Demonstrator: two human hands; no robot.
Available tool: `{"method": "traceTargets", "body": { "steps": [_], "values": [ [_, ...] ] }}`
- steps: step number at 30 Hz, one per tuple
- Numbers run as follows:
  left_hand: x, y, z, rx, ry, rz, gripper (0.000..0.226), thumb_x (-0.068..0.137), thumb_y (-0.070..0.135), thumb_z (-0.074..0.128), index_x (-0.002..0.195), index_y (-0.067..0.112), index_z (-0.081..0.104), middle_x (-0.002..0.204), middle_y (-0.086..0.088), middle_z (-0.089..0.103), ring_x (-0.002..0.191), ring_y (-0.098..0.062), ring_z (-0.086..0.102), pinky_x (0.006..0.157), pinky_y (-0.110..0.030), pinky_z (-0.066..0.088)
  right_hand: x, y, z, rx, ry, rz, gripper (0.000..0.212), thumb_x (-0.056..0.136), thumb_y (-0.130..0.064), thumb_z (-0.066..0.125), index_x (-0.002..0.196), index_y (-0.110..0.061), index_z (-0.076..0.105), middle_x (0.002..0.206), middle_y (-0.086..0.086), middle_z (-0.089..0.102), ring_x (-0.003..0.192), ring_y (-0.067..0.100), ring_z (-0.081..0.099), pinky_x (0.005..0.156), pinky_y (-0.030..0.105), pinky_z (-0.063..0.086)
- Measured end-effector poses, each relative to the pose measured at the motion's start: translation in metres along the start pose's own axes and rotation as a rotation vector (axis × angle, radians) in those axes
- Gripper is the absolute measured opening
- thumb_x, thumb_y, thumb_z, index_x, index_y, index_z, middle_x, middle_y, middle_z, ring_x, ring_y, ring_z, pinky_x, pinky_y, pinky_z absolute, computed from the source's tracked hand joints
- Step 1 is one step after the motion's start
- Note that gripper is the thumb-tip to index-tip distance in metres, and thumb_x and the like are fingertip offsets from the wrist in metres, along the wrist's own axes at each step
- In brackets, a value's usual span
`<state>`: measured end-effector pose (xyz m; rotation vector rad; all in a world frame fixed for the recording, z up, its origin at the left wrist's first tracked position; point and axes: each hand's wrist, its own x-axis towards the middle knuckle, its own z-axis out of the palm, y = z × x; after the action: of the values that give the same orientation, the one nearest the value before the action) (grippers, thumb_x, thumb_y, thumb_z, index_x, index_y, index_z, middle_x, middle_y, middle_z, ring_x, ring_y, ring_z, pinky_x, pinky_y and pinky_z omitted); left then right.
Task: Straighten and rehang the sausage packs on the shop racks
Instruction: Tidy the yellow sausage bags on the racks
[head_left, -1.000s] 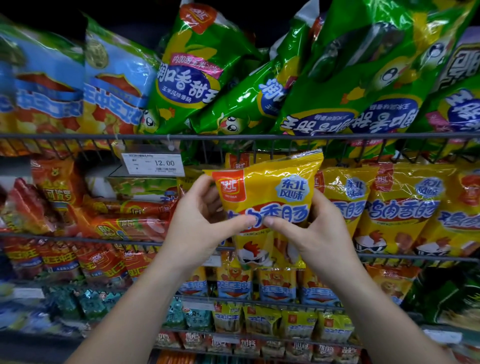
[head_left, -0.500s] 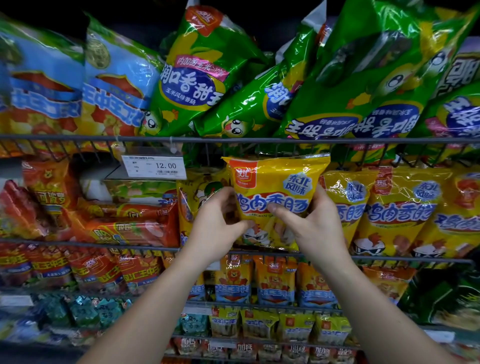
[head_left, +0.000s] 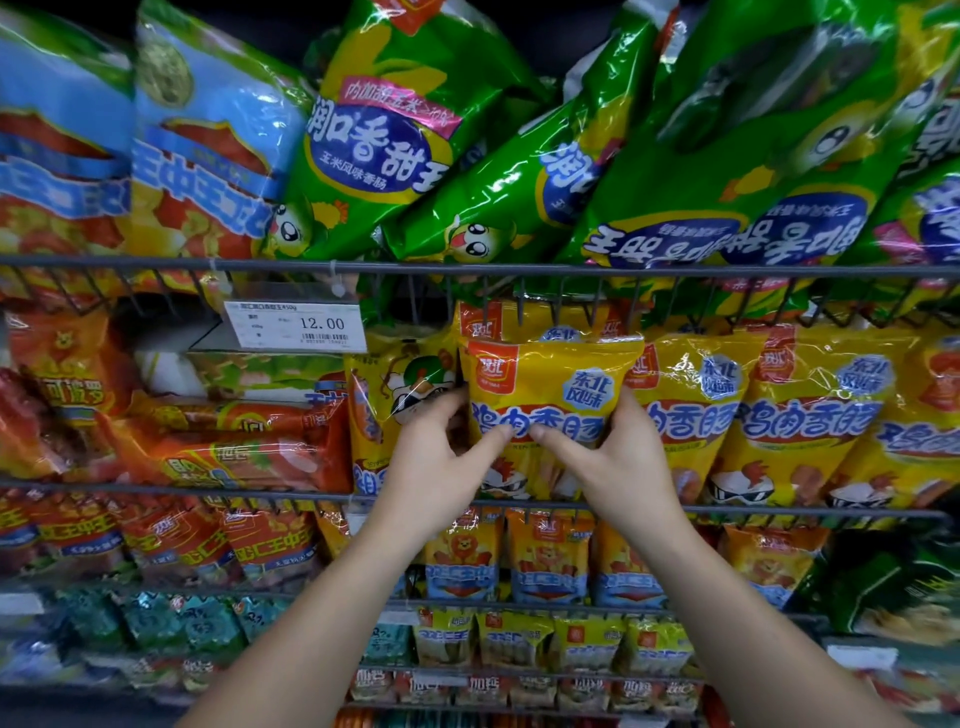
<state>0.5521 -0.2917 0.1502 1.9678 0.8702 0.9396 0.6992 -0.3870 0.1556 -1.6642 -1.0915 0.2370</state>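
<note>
On the middle rack (head_left: 130, 487), beneath the green packs (head_left: 727, 182), the left grip (head_left: 431, 462) and right grip (head_left: 618, 462) pinch the yellow sausage pack (head_left: 550, 379) by its sides, thumbs on its front, holding it upright.

Left fingers (head_left: 439, 408) tucked behind yellow pack (head_left: 550, 384), price tag (head_left: 296, 325) print unreadable, green packs (head_left: 395, 130) cropped

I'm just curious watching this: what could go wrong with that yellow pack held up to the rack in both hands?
1. The left hand and right hand pinch the yellow pack at its middle. Whether its top has caught a hook is not visible, so it may drop when released.
2. The green packs lean over the wire rail just above, so a bump upward might dislodge one.
</note>
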Motion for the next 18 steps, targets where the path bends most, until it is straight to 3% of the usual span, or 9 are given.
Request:
{"method": "traceTargets", "body": {
  "steps": [3, 5, 7, 8, 10, 12, 13, 15, 18],
  "values": [
    [0.0, 0.002, 0.002, 0.027, 0.04, 0.024, 0.029, 0.09, 0.035, 0.068, 0.118, 0.029, 0.062, 0.109, 0.019, 0.067, 0.101, 0.007, 0.06, 0.079, -0.006, 0.044, -0.001, -0.005, -0.001, -0.047, -0.001, 0.022, 0.044, 0.079, -0.036, 0.081, 0.106, -0.026, 0.048, 0.087, -0.016, 0.063, 0.08, -0.003, 0.065, 0.061, 0.006, 0.045],
    [-0.002, 0.0, 0.003, 0.057, 0.069, 0.044, 0.028, 0.091, 0.034, 0.067, 0.118, 0.028, 0.061, 0.109, 0.018, 0.066, 0.099, 0.007, 0.059, 0.078, -0.005, 0.044, -0.004, -0.012, -0.003, -0.06, 0.004, 0.02, 0.042, 0.082, -0.034, 0.079, 0.097, -0.03, 0.04, 0.074, -0.015, 0.055, 0.07, -0.007, 0.063, 0.054, 0.006, 0.043],
    [-0.003, -0.001, 0.004, 0.081, 0.091, 0.056, 0.03, 0.092, 0.037, 0.065, 0.121, 0.028, 0.06, 0.111, 0.017, 0.064, 0.102, 0.006, 0.057, 0.082, -0.008, 0.045, -0.006, -0.015, -0.005, -0.062, 0.038, -0.015, 0.034, 0.085, -0.032, 0.077, 0.094, -0.029, 0.044, 0.071, -0.016, 0.049, 0.069, -0.012, 0.058, 0.055, 0.009, 0.042],
    [-0.003, -0.002, 0.005, 0.104, 0.101, 0.069, 0.031, 0.092, 0.038, 0.064, 0.121, 0.028, 0.059, 0.112, 0.016, 0.063, 0.103, 0.003, 0.057, 0.085, -0.013, 0.046, -0.008, -0.016, -0.007, -0.051, 0.047, -0.017, 0.031, 0.086, -0.031, 0.076, 0.1, -0.025, 0.049, 0.075, -0.014, 0.051, 0.075, -0.012, 0.059, 0.059, 0.012, 0.046],
    [-0.004, -0.002, 0.006, 0.191, 0.135, 0.112, 0.028, 0.093, 0.039, 0.062, 0.118, 0.025, 0.06, 0.107, 0.013, 0.06, 0.1, -0.004, 0.055, 0.083, -0.021, 0.044, -0.012, -0.016, -0.008, -0.034, 0.059, -0.016, 0.047, 0.088, -0.029, 0.074, 0.126, -0.011, 0.052, 0.097, -0.009, 0.06, 0.098, -0.008, 0.059, 0.079, 0.021, 0.054],
    [-0.004, 0.001, 0.007, 0.33, 0.168, 0.151, 0.025, 0.094, 0.039, 0.06, 0.11, 0.02, 0.061, 0.096, 0.01, 0.056, 0.09, -0.009, 0.053, 0.074, -0.021, 0.039, -0.016, -0.015, -0.009, -0.018, 0.09, -0.036, 0.064, 0.089, -0.026, 0.073, 0.142, -0.007, 0.044, 0.115, -0.023, 0.056, 0.107, -0.015, 0.054, 0.085, 0.008, 0.049],
    [-0.003, 0.002, 0.007, 0.404, 0.176, 0.16, 0.026, 0.094, 0.042, 0.058, 0.105, 0.018, 0.06, 0.092, 0.008, 0.057, 0.086, -0.012, 0.055, 0.069, -0.023, 0.04, -0.019, -0.013, -0.008, -0.012, 0.118, -0.049, 0.068, 0.088, -0.025, 0.073, 0.146, -0.008, 0.042, 0.121, -0.021, 0.055, 0.111, -0.014, 0.052, 0.088, 0.003, 0.045],
    [-0.002, 0.004, 0.007, 0.521, 0.184, 0.145, 0.033, 0.094, 0.048, 0.053, 0.101, 0.017, 0.058, 0.088, 0.003, 0.062, 0.077, -0.019, 0.061, 0.062, -0.033, 0.049, -0.022, -0.007, -0.009, -0.047, 0.213, -0.098, 0.067, 0.087, -0.023, 0.074, 0.145, -0.011, 0.044, 0.128, -0.008, 0.059, 0.117, 0.0, 0.056, 0.094, 0.016, 0.051],
    [0.002, 0.006, 0.008, 0.562, 0.184, 0.095, 0.039, 0.094, 0.053, 0.05, 0.104, 0.015, 0.055, 0.087, -0.001, 0.065, 0.073, -0.024, 0.064, 0.058, -0.039, 0.053, -0.02, 0.006, -0.009, -0.252, 0.38, -0.27, 0.056, 0.086, -0.024, 0.075, 0.136, -0.013, 0.052, 0.121, 0.002, 0.061, 0.11, 0.019, 0.062, 0.083, 0.037, 0.058]
  ]
}}
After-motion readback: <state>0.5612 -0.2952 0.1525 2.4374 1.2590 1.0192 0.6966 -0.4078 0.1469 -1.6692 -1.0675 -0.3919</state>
